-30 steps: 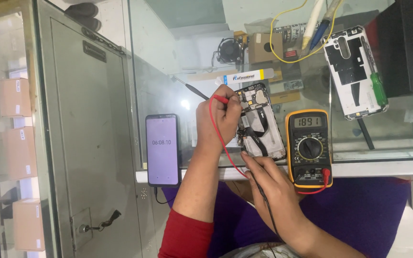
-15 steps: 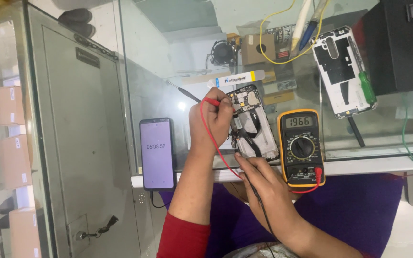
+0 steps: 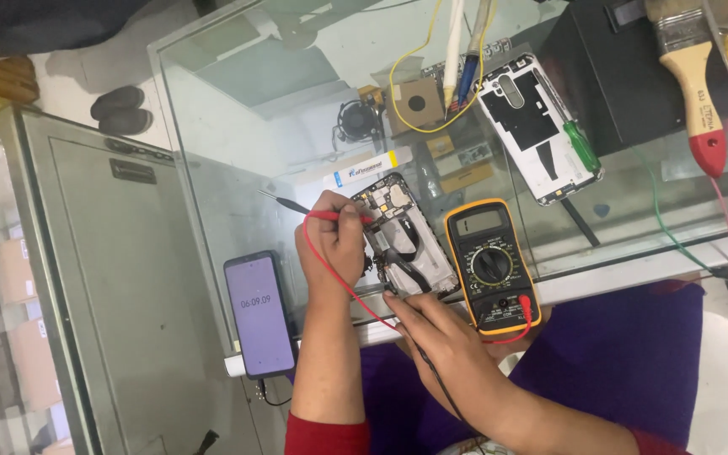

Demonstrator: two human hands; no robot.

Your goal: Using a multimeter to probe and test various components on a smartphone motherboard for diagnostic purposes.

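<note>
Both hands — probes on opened phone

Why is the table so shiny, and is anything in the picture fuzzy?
Head view: the glass counter mirrors pale light, so its far part looks washed out. The left hand, right hand and yellow meter are fairly sharp. The meter's screen is too dim to read. The boxes behind the glass at the left edge look blurry.

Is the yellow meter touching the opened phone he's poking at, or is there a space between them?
Apart. The head view shows a narrow strip of glass counter between the yellow multimeter and the opened phone.
</note>
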